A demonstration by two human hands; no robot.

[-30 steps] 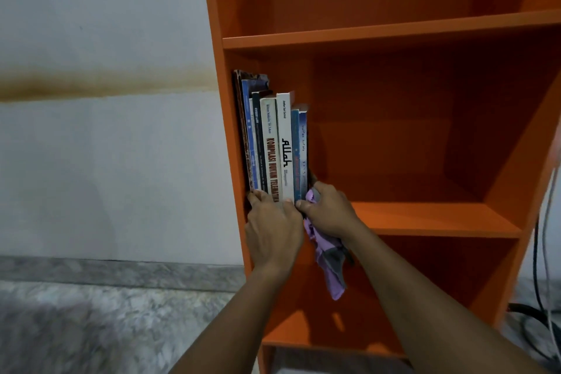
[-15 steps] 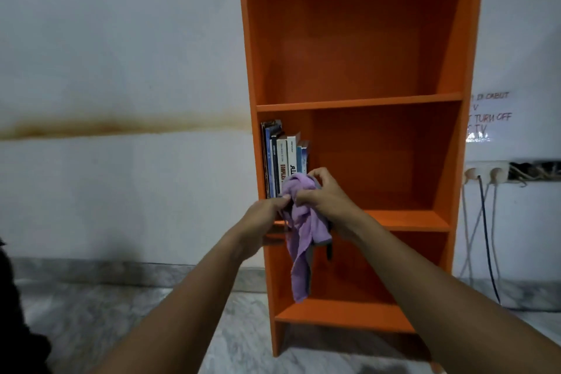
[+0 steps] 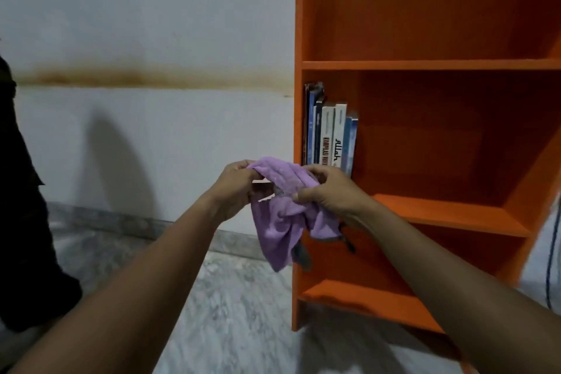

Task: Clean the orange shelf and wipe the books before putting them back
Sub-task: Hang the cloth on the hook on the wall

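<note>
Fingers of left hand (image 3: pixel 232 191) and right hand (image 3: pixel 332 196) pinch a soft, crumpled purple cloth (image 3: pixel 282 222).

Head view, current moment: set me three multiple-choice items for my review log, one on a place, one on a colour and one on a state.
1. Where do the books stand in the orange shelf?
A. Upright at the left end of the middle compartment
B. Flat on the bottom board
C. At the right end of the top compartment

2. What colour is the cloth?
A. Green
B. Purple
C. White

3. How is the cloth held?
A. It lies on a board
B. It hangs from a book
C. Both hands grip it in front of the shelf

Key:
1 A: the spines stand against the left side wall, under the upper board.
2 B: the fabric is plainly lilac-purple.
3 C: the left hand and the right hand each curl round its top, and the rest hangs below.
</note>
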